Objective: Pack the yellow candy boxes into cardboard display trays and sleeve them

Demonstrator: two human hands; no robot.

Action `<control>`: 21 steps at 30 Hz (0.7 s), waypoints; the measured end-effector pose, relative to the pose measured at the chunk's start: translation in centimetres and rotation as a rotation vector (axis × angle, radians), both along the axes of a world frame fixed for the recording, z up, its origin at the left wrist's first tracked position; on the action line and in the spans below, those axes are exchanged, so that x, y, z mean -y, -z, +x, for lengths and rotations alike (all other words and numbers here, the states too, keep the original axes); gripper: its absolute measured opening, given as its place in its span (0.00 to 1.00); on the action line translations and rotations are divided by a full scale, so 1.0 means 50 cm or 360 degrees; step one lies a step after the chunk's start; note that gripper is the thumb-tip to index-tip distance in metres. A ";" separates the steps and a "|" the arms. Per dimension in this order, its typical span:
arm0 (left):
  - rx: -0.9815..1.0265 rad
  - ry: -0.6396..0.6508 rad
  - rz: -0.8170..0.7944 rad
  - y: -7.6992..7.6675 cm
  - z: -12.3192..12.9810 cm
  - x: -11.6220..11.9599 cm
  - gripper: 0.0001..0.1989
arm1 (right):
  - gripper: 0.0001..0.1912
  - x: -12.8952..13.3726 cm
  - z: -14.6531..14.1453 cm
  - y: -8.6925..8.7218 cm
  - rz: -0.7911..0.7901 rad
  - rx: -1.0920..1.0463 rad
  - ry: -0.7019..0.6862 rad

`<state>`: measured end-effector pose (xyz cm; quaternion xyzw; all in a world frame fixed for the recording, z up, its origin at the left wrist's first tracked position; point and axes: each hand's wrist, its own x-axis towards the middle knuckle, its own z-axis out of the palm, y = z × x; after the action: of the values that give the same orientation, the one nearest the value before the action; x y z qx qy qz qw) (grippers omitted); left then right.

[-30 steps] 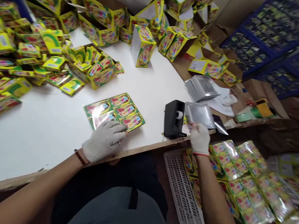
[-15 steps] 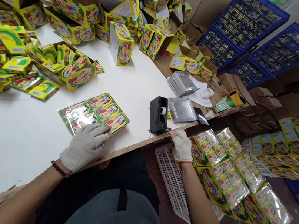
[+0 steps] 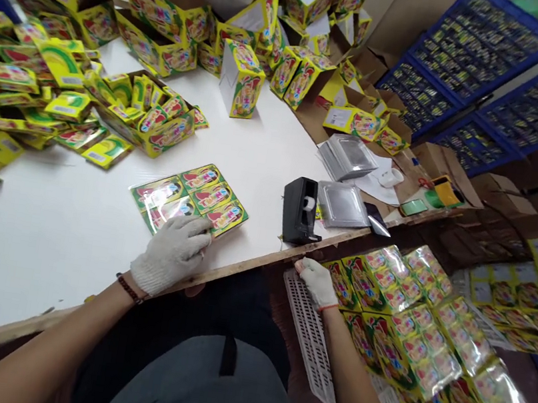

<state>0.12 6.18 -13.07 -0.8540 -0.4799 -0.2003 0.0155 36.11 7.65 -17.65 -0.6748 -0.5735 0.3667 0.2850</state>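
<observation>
A flat display box of "GUMS" packs under a shiny clear cover lies on the white table. My left hand, in a white knitted glove with bare fingertips, grips its near edge, fingers on top and thumb along the side. My right hand, gloved alike, is just off the table's wooden edge, above a white plastic basket. Its fingers are pinched together; anything between them is too small to make out. A black tape dispenser with a white roll stands on the table just beyond this hand.
Loose yellow packs and a filled open carton lie at the left. Empty cartons pile up behind. Clear plastic lids and a phone are right of the dispenser. Covered boxes are stacked right, near blue crates.
My right hand has drawn back from beside the tape dispenser, down and to the left. My left hand stays on the display box. The whole view has shifted slightly.
</observation>
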 end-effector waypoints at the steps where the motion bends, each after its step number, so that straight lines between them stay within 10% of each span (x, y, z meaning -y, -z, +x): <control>1: 0.0003 -0.0015 0.0006 -0.001 0.001 0.002 0.11 | 0.20 0.002 -0.020 -0.012 -0.0023 -0.0109 -0.0142; 9: 0.0089 -0.0166 -0.0132 -0.003 0.013 0.010 0.10 | 0.25 -0.065 -0.259 -0.078 -0.0160 -0.0722 -0.0899; 15: -0.0085 -0.0132 -0.0259 -0.020 0.018 0.018 0.23 | 0.25 -0.081 -0.304 -0.056 -0.0197 -0.0503 -0.0912; 21: -0.0216 -0.0230 -0.0314 -0.048 0.044 0.000 0.10 | 0.21 -0.084 -0.322 -0.024 -0.0204 -0.0139 -0.0720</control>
<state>2.32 6.16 -10.67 -0.8261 -0.5555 -0.0922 -0.0219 20.02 11.85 -16.44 -0.5293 -0.6728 0.4858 0.1767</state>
